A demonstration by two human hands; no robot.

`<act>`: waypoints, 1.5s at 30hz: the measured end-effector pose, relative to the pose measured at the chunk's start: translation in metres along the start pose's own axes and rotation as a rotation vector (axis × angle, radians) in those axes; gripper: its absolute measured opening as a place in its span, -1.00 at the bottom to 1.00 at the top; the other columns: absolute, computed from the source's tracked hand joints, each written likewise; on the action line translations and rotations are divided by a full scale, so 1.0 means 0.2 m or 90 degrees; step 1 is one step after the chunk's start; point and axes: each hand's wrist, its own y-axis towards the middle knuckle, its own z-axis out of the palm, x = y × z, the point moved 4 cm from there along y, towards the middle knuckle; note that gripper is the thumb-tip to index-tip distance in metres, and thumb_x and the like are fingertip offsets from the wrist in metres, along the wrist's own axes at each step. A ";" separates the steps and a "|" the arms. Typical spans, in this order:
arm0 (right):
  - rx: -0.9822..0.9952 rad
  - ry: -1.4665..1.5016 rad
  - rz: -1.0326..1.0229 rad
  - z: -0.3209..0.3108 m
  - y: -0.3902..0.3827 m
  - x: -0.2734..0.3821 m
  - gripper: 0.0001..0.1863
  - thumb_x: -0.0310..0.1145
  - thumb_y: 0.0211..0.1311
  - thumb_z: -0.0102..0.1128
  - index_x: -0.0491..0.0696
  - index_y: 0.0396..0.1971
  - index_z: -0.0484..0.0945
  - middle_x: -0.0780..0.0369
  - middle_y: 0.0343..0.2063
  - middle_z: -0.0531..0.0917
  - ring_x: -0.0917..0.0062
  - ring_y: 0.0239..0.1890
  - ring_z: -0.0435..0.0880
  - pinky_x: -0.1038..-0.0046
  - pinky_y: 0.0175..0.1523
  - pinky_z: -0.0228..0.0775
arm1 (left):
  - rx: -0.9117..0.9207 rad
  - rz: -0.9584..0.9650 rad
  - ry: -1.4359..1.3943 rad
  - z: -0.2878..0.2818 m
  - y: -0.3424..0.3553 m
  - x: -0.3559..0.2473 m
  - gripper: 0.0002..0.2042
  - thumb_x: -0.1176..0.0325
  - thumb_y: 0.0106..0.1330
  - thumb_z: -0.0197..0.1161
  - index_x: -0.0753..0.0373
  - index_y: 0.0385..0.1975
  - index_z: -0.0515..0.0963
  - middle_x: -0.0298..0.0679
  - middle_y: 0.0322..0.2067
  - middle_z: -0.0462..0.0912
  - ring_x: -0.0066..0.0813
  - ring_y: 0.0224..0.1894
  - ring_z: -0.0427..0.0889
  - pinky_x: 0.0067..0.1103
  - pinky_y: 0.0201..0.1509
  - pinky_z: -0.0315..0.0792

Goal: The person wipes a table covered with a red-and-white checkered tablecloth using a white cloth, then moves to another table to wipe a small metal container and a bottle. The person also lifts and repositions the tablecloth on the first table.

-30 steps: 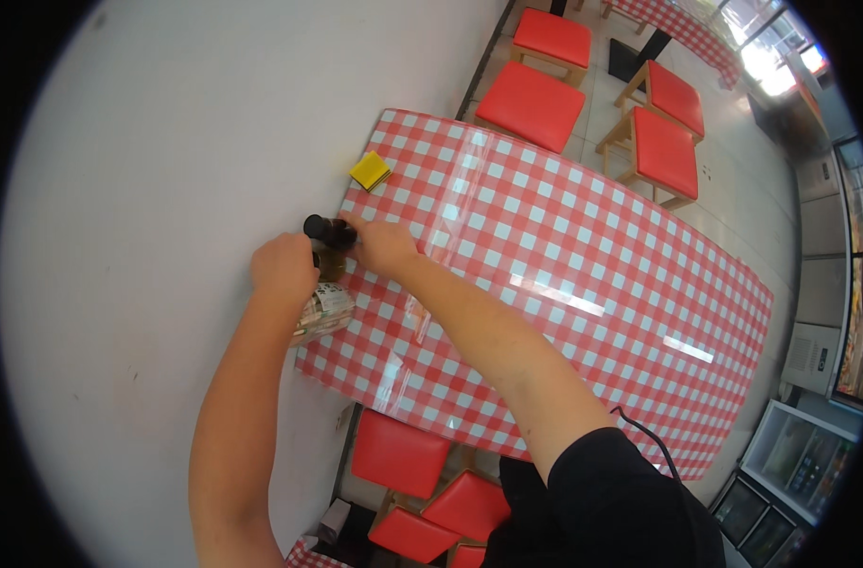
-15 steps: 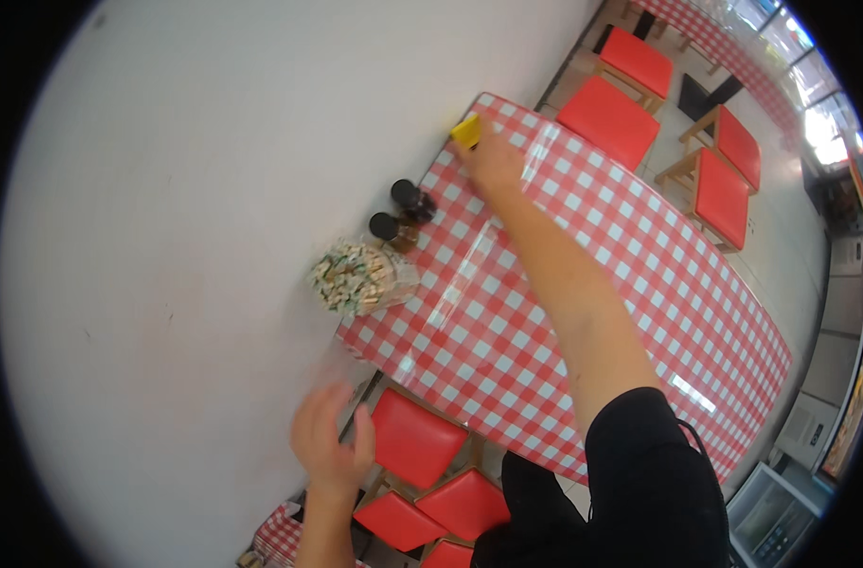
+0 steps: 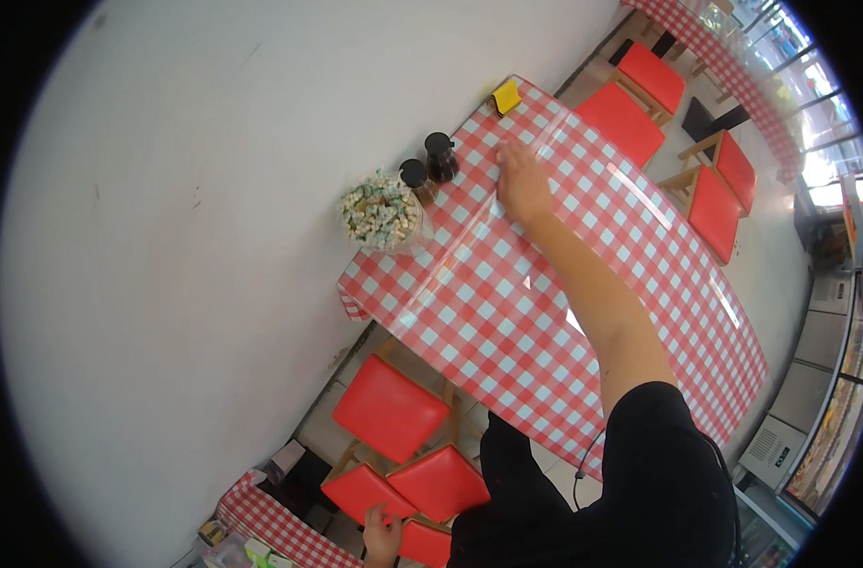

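My right arm reaches across the table, and my right hand [image 3: 524, 185] is low over or on the red-and-white checked tablecloth [image 3: 507, 303], fingers forward and no object visible in it. Beyond its fingertips, a small yellow item with a dark side [image 3: 506, 97] stands at the far corner by the wall. Left of that hand are two dark glass bottles with black lids, one farther [image 3: 441, 159] and one nearer [image 3: 418, 180]. Next to them is a clear container full of small wrapped sticks [image 3: 382, 213]. My left hand [image 3: 382, 538] is low beside the red chairs, fingers slightly apart, holding nothing visible.
A white wall [image 3: 195, 237] borders the table's left side. Red-seated chairs [image 3: 391, 407] are at the near end, others [image 3: 621, 123] along the far side. Another checked table [image 3: 280, 516] with packages is at lower left. A display case [image 3: 834, 435] stands at right.
My right hand has let go of the yellow item and drawn back from it toward me. My left hand has dropped from beside the table's near corner to down by the chairs. The view has shifted.
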 end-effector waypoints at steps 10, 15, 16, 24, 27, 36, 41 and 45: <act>0.180 0.135 -0.341 -0.10 -0.72 0.47 -0.55 -0.49 0.34 0.16 -0.09 0.24 0.57 0.14 0.32 0.57 0.18 0.41 0.48 0.19 0.52 0.31 | 0.120 0.049 -0.123 0.16 0.08 -0.14 -0.56 0.21 0.45 0.35 0.35 0.20 0.55 0.01 0.11 0.62 -0.22 -0.04 0.74 -0.33 -0.01 0.63; 0.220 0.027 0.105 -0.25 -0.07 0.01 -0.61 -0.45 0.40 0.07 -0.03 0.18 0.60 0.08 0.22 0.65 0.18 0.33 0.55 0.24 0.41 0.41 | 0.083 -0.053 -0.201 0.21 -0.15 0.05 -0.57 0.21 0.45 0.35 0.39 0.16 0.59 0.02 0.03 0.69 -0.22 -0.08 0.77 -0.40 -0.01 0.64; -0.047 -0.075 -0.033 -0.21 -0.09 -0.20 -0.65 -0.47 0.39 0.09 -0.10 0.13 0.61 0.06 0.15 0.69 0.11 0.26 0.59 0.21 0.35 0.46 | 0.095 -0.036 -0.191 0.24 -0.10 0.09 -0.58 0.22 0.45 0.34 0.40 0.16 0.59 0.02 0.02 0.71 -0.22 -0.08 0.77 -0.41 0.00 0.64; 0.106 0.077 -0.211 -0.06 -1.00 0.86 -0.55 -0.47 0.35 0.16 -0.19 0.23 0.56 -0.01 0.23 0.63 0.10 0.33 0.55 0.11 0.45 0.38 | 0.150 -0.142 -0.204 0.56 -0.60 0.38 -0.59 0.13 0.45 0.31 0.33 0.10 0.66 0.07 -0.04 0.75 -0.09 -0.08 0.79 -0.32 0.03 0.65; 0.141 0.101 -0.261 0.04 -1.24 1.17 -0.53 -0.48 0.32 0.16 -0.16 0.25 0.55 0.02 0.24 0.63 0.11 0.33 0.56 0.11 0.47 0.36 | 0.153 -0.148 -0.258 0.49 -0.65 0.35 -0.61 0.13 0.45 0.30 0.26 0.13 0.65 0.08 -0.04 0.75 -0.05 -0.10 0.80 -0.31 0.00 0.65; 0.412 0.290 -0.110 0.23 -2.09 1.47 -0.76 -0.44 0.41 0.10 -0.19 -0.10 0.70 0.03 -0.29 0.75 0.17 -0.19 0.78 0.26 -0.04 0.61 | -0.050 -0.203 -0.399 0.51 -1.01 0.93 -0.58 0.08 0.46 0.23 0.29 0.10 0.63 0.04 0.04 0.69 0.06 0.06 0.71 -0.22 0.16 0.58; 0.663 0.268 0.022 0.27 -2.84 1.22 -0.61 -0.26 0.39 0.27 -0.23 0.06 0.63 0.00 -0.21 0.78 0.24 -0.16 0.79 0.27 -0.05 0.59 | -0.232 -0.358 -0.463 0.83 -1.35 1.47 -0.68 0.22 0.44 0.32 0.30 0.05 0.65 0.01 -0.02 0.72 -0.11 -0.09 0.77 -0.34 0.05 0.62; 0.846 0.108 -0.053 0.08 -3.33 1.32 -0.28 -0.21 0.33 0.38 -0.26 0.37 0.39 -0.08 0.06 0.69 0.22 0.03 0.75 0.25 0.15 0.59 | -0.622 -0.410 -0.488 0.64 -1.43 2.14 -0.51 0.30 0.38 0.42 0.34 0.24 0.49 -0.10 0.04 0.68 -0.31 0.06 0.64 -0.42 0.21 0.51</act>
